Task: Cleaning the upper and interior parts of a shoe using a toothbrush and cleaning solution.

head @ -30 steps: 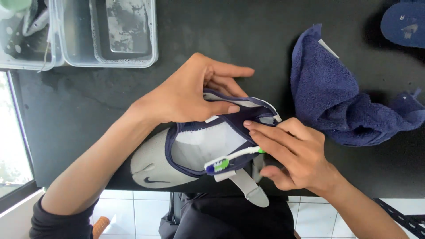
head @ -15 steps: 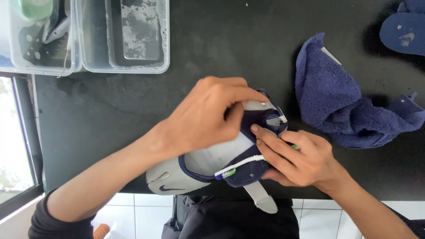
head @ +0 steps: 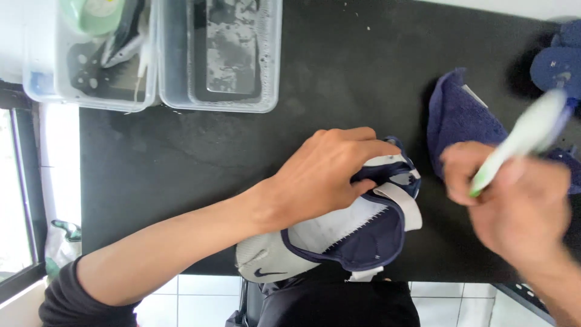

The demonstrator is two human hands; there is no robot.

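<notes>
Black countertop [head: 181, 157] carries everything. Left hand [head: 324, 175] curls down over the grey-and-navy fabric shoe [head: 339, 239], pinning it. Right hand [head: 514, 197], blurred, is closed around a white-and-green toothbrush [head: 523, 136] just right of the shoe, over a navy towel [head: 463, 118]. Beyond the left hand sit 2 clear plastic tubs: one [head: 272, 54] of murky water, one [head: 36, 72] holding dark items and a green lid.
</notes>
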